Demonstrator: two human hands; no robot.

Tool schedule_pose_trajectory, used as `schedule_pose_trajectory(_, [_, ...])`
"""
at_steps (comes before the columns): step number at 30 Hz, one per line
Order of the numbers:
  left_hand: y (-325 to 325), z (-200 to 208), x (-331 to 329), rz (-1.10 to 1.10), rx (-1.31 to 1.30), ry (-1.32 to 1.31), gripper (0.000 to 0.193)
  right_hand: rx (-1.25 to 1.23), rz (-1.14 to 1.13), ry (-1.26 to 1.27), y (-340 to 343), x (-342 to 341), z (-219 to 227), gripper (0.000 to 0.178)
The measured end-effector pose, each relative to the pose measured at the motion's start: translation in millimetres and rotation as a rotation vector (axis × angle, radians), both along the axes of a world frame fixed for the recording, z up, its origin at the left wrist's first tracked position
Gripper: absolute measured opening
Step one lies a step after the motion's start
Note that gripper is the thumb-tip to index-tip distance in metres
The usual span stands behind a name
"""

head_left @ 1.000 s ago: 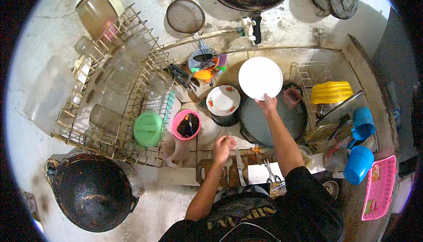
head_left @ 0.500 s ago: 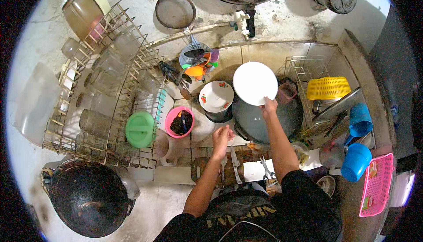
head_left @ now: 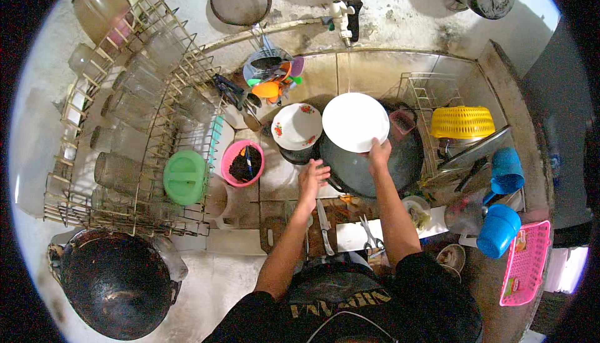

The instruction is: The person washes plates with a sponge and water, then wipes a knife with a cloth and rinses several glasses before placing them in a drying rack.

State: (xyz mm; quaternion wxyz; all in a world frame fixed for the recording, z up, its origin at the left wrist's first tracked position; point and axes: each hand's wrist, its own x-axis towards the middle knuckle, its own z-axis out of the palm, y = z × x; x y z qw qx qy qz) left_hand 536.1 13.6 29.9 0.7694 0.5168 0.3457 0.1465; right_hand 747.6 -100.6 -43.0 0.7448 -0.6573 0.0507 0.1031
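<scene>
My right hand [head_left: 379, 157] grips the near edge of a white plate [head_left: 355, 122] with the thumb on top. The plate is held over a large dark round basin [head_left: 381, 177], below a white tap [head_left: 340, 18] from which a thin stream seems to run. To its left, a white bowl with red flowers [head_left: 296, 127] rests on top of a dark pot [head_left: 299, 155]. My left hand [head_left: 311, 183] is empty, its fingers apart, just in front of that pot and beside the basin's left rim.
Left of the pot stands a pink bowl [head_left: 227, 169] with dark scouring stuff. A wire rack [head_left: 144, 149] holds several glass jars and a green lid [head_left: 185, 177]. A knife [head_left: 325, 227] and scissors [head_left: 370, 233] lie nearest me. Blue cups [head_left: 498, 230] and a yellow basket [head_left: 462, 122] are at right.
My left hand's curled fingers have spread apart. The plate has come slightly nearer to me, still in my right hand. The whole view has shifted a little.
</scene>
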Motion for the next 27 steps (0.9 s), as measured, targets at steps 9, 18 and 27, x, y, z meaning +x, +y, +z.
schedule_pose_trajectory(9, [-10,-8,25,-0.075,-0.013,0.030,0.049,-0.264,-0.132,-0.282,-22,13,-17,0.044])
schedule_pose_trajectory(18, [-15,-20,21,-0.118,-0.062,0.019,0.042,-0.065,-0.013,-0.106,-1,6,9,0.040])
schedule_pose_trajectory(27, [1,-20,-4,-0.147,-0.007,0.106,0.060,0.653,0.024,0.383,62,26,1,0.032])
